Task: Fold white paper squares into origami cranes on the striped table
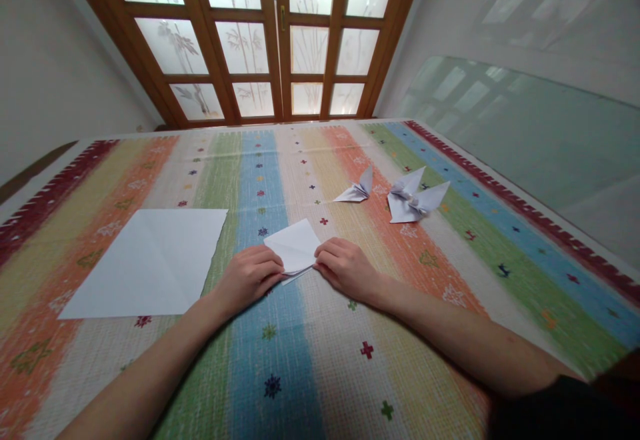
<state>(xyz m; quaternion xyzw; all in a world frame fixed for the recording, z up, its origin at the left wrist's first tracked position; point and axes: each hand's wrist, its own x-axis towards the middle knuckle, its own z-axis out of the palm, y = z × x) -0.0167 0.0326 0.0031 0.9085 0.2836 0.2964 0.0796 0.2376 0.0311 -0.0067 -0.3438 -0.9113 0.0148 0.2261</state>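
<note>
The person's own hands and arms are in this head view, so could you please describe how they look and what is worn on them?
The left hand and right hand wear no gloves. Both wrists show no watch or bracelet. A dark, blackish sleeve covers the right arm near the picture's lower right corner; no left sleeve shows.

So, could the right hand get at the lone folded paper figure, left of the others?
Probably yes: nothing seems to stand between the right hand and the lone figure, though the hand is busy pinching the folded sheet.
</note>
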